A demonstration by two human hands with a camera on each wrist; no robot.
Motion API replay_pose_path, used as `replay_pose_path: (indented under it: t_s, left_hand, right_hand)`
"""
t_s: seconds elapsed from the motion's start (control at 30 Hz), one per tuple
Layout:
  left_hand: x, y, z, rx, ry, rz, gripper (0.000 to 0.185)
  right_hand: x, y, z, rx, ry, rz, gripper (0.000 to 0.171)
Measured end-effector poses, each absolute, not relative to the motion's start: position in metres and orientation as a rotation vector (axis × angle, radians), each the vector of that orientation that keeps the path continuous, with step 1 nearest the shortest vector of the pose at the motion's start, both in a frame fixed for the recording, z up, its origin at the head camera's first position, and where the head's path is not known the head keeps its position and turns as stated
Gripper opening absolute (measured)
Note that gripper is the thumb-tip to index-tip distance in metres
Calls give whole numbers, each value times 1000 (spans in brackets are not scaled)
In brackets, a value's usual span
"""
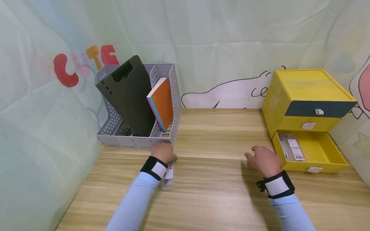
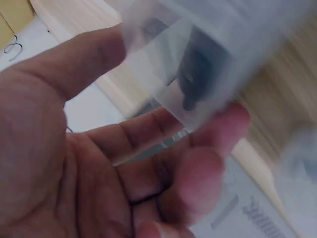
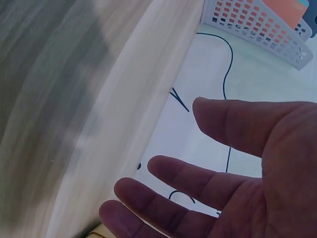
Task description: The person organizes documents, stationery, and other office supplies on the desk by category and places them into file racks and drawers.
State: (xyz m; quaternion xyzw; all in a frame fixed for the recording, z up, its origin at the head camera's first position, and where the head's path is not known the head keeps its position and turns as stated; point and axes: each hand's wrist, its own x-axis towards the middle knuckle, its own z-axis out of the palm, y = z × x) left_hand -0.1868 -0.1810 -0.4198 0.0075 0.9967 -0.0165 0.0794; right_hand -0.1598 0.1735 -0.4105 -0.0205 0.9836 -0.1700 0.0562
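Note:
My left hand (image 1: 162,152) is in front of the grey organizer. Between its thumb and curled fingers it pinches a clear plastic case (image 1: 168,175) with a white label. In the left wrist view, something dark shows through the case (image 2: 203,69), which is blurred. Another blurred translucent shape (image 2: 299,161) appears at that view's right edge. My right hand (image 1: 264,160) hovers above the table, just left of the pulled-out drawer, fingers spread and holding nothing. The right wrist view shows that hand (image 3: 237,183) with its thumb apart from its fingers.
The grey perforated organizer (image 1: 136,142) holds a dark clipboard case (image 1: 130,96) and an orange-covered book (image 1: 165,104). At right stands a yellow drawer cabinet (image 1: 315,85); its lowest drawer (image 1: 318,167) is out, with clear labelled packs (image 1: 293,147) at its left side. A printed curtain hangs behind.

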Motion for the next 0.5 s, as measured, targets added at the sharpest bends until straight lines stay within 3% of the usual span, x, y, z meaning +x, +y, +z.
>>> replay_pose_path:
  t_s: [0.27,0.5]
  left_hand:
    - [-196,-141,-422,159,2891,315,22]
    - [-191,-126,-422,585,2758,257,65]
  right_hand:
    - [-160,172,-411,-66,2949,-486,49]
    - [-160,171,-413,-71,2953,-485,48]
